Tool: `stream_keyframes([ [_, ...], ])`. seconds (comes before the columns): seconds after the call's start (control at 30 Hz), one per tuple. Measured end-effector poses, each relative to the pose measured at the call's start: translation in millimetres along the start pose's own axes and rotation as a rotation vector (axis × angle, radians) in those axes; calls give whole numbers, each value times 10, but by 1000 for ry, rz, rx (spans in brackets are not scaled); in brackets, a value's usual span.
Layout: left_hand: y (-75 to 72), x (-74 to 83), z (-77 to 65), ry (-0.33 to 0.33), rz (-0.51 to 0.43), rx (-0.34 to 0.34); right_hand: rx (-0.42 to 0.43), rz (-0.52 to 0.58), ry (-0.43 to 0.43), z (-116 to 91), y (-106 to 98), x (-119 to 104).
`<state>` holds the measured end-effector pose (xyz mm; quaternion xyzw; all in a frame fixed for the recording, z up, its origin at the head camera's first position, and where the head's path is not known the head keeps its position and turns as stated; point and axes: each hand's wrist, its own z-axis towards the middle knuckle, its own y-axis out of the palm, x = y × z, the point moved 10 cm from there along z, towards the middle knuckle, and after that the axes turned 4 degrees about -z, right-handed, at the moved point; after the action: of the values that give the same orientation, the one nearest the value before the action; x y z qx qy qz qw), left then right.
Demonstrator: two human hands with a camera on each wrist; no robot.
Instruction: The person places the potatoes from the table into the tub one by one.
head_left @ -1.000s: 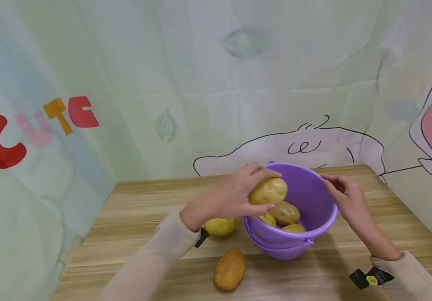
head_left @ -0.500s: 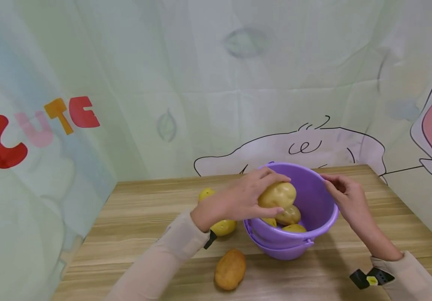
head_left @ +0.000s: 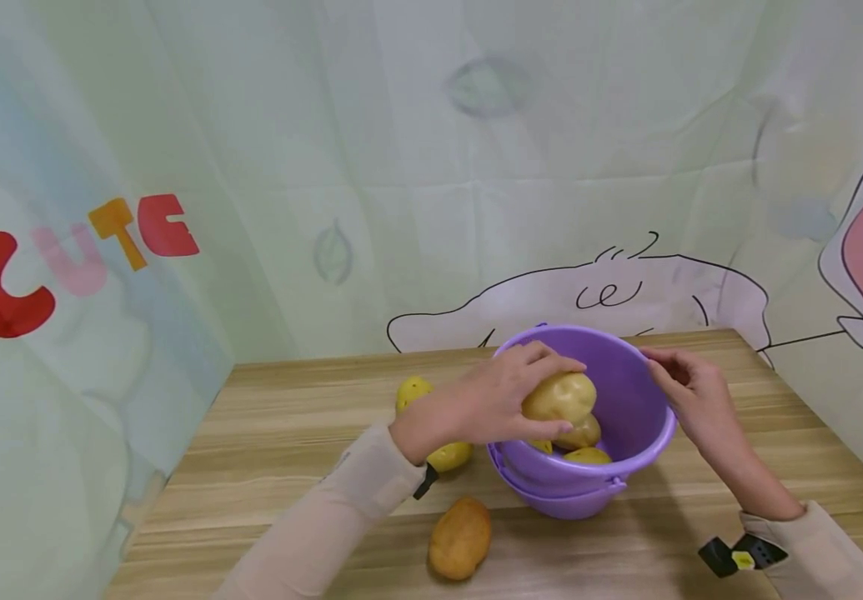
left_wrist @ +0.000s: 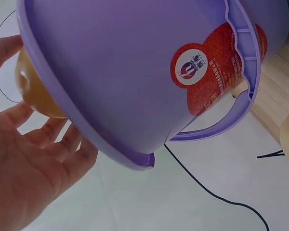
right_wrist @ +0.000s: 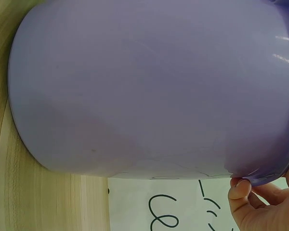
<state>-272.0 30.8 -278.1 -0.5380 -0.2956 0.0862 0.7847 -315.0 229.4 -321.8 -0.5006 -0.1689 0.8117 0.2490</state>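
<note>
A pale potato (head_left: 562,397) is gripped in my left hand (head_left: 499,390), fingers over its top and thumb below. That hand reaches over the left rim of a purple bucket (head_left: 629,400), so the potato sits within the mouth. Below it in the bucket lie a brownish potato (head_left: 584,433) and a yellow one (head_left: 589,456), partly hidden by the near wall. My right hand (head_left: 694,392) pinches the bucket's right rim between thumb and fingers. In the left wrist view the bucket wall, with a red label (left_wrist: 209,72), covers part of the held potato (left_wrist: 36,89).
On the wooden table (head_left: 288,467), an orange-brown potato-shaped item (head_left: 460,538) lies in front of the bucket. Yellow potato-like items (head_left: 413,389) lie left of it, partly behind my left wrist. A printed curtain (head_left: 401,167) rises close behind the table.
My left hand has moved right and slightly down, carrying the pale potato further over and into the bucket's mouth. The right hand stays at the rim.
</note>
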Motion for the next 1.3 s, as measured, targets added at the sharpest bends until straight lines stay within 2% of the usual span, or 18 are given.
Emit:
stream_keyframes([
  [0.43,134,-36,-16,-12,31,-47,1,-7,-6,-5,15,1],
  [0.63,181,3,-5,21,82,-77,4,-4,-2,-5,13,9],
  [0.93,170,35,10,43,91,-78,4,-6,3,8,-4,35],
  [1.3,100,57,-84,72,41,-40,2,-6,-11,5,2,21],
])
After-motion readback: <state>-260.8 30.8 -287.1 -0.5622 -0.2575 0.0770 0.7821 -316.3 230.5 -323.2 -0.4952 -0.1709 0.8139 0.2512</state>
